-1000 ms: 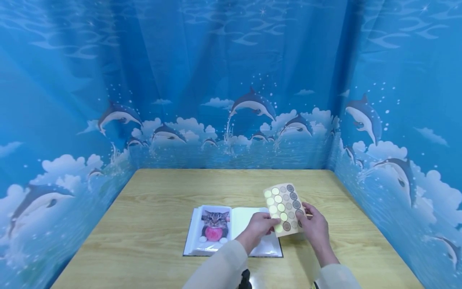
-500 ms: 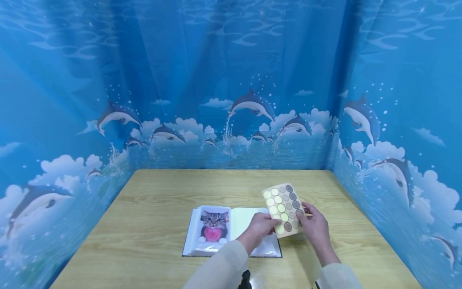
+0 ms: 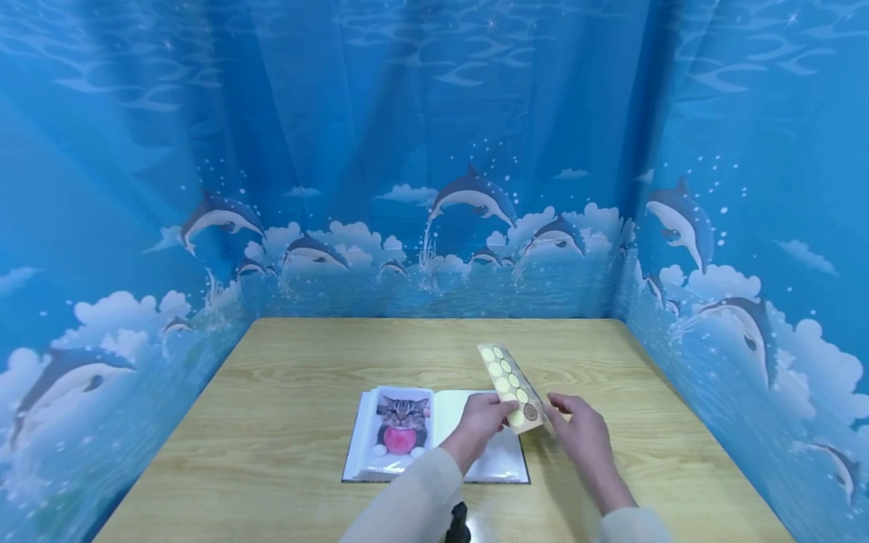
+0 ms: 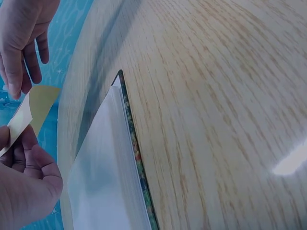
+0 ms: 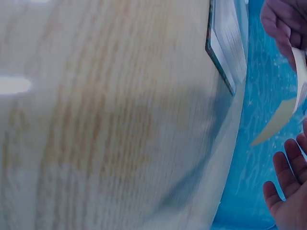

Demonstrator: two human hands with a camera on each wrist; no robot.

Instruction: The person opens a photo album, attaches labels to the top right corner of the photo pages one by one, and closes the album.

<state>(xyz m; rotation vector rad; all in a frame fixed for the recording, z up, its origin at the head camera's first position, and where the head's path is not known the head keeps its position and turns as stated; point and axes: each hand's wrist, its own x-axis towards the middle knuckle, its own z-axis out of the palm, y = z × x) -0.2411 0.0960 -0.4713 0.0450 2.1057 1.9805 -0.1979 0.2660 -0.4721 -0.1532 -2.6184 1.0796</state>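
My left hand (image 3: 480,424) pinches the near end of a sheet of round stickers (image 3: 501,371) between thumb and fingers, above the right page of an open photo album (image 3: 501,461). Yellowish and dark discs show on the sheet. In the left wrist view the sheet (image 4: 44,103) bends, its yellowish part angled away from the paler part. Close to the sheet's right edge is my right hand (image 3: 585,436); in the right wrist view this hand (image 5: 290,191) has loosely extended fingers, apart from the sheet. A cat photo (image 3: 402,427) fills the album's left page.
The album lies on a wood-grain table (image 3: 285,377), near its front middle. Blue curtains (image 3: 380,136) with dolphins and clouds stand behind the table and along both sides. A small black object (image 3: 459,522) shows at the bottom edge by the left sleeve.
My right hand has let go of the sticker sheet's right edge. The sheet has turned and bent, so its right-hand columns of discs no longer face me. My left hand still holds it.
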